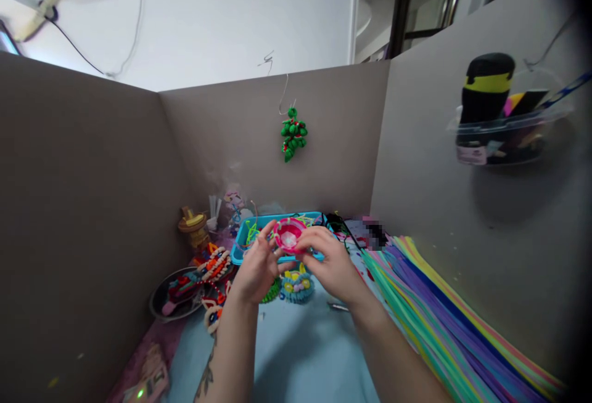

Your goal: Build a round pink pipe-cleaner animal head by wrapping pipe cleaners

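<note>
Between my hands, above the table, is a small round pink dish-like piece (280, 231) with something whitish inside. My left hand (259, 267) has its thumb and fingers around the left side and underside of it. On the other side, my right hand (330, 261) pinches the rim with thumb and fingers. Just below my hands sits a light blue fuzzy craft piece (297, 289) with yellow and pale round bits. Beside it is a green fuzzy piece (271, 292), partly hidden by my left wrist.
A blue tray (238, 249) of colourful strands lies behind my hands. Long coloured fuzzy stems (430, 310) cover the right side. At left are a dark bowl (160, 304) and orange-white craft figures (215, 262). A green ornament (293, 135) hangs at the back; a clear holder (504, 138) hangs right.
</note>
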{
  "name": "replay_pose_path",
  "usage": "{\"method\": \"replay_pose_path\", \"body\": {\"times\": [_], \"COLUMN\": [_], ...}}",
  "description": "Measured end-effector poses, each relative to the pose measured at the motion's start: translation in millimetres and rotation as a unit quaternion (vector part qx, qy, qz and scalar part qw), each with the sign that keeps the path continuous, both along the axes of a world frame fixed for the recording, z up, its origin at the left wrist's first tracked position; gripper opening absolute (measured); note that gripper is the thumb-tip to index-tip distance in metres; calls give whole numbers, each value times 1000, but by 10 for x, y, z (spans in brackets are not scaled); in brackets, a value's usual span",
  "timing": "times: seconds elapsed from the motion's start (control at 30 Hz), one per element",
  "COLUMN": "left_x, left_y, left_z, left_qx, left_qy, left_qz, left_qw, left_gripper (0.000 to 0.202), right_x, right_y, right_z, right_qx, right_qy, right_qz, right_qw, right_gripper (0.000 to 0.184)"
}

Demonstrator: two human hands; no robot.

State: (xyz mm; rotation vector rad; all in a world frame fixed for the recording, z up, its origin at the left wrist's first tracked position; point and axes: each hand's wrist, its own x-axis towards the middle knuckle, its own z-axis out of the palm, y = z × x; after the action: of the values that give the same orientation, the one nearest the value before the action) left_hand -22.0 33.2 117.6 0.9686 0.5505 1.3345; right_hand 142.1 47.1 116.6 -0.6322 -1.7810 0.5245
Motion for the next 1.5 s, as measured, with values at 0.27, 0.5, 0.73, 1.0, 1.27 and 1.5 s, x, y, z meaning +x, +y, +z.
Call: {"method": "replay_pose_path", "body": {"times": [0.27,0.5,0.73,1.0,1.27,1.5], "left_x": [9,16,-13,-48,-60,11], "left_y": [-11,-23,44,85,97,64], "left_z": [-27,6,-27,-61,-86,-51], "left_qx": [25,27,7,-3,0,-12], "left_qy": [-79,-81,15,64,44,78], "left_qz": [2,-5,42,40,18,43], "left_qw": [997,996,999,997,999,996], "left_gripper": [55,55,43,31,52,73], "right_x": [-103,-97,-147,-141,-126,-134], "right_y": [-57,-47,-2,162,169,151], "right_z": [-21,-26,-71,-123,-120,-133], "right_qx": [175,164,-135,-434,-451,-461], "right_qy": [-77,-38,153,338,391,372], "right_qz": [-76,-78,-18,171,259,306], "right_qw": [979,983,979,818,760,745], "right_gripper": [24,26,14,38,38,40]}}
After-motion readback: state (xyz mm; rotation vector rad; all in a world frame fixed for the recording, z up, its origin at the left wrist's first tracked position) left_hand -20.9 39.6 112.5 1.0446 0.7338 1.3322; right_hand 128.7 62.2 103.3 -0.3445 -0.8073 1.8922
